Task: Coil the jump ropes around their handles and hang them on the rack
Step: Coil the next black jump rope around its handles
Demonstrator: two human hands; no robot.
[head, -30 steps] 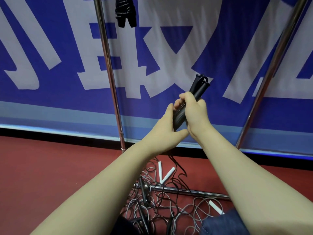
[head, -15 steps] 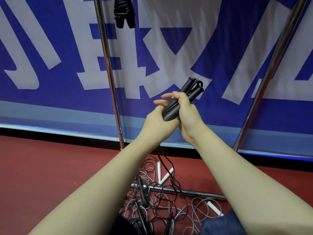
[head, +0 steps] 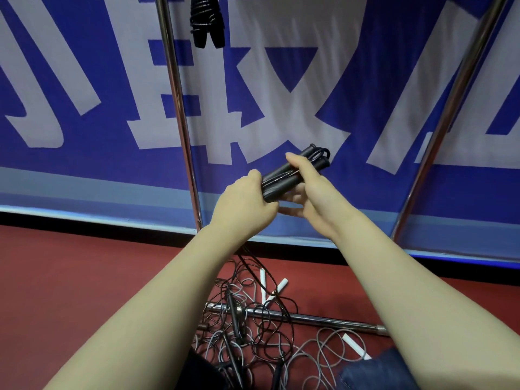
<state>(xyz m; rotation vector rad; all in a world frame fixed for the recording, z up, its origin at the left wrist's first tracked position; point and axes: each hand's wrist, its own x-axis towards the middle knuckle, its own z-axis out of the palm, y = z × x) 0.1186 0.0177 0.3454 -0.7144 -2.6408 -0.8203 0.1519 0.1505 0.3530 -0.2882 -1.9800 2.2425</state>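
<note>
My left hand (head: pixel 244 204) grips the near end of the 2 black handles (head: pixel 284 178), right hand (head: pixel 318 192) wraps their middle, right of the rack pole (head: pixel 180 116). Its rope (head: pixel 247 256) trails to the tangle (head: pixel 253 319) below that pole (snag risk). I'd wind tight, even turns.

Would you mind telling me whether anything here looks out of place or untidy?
Yes: black and grey ropes lie tangled on the floor across the rack's base bar, white handles scattered among them. The left hand and right hand grip black handles.
</note>
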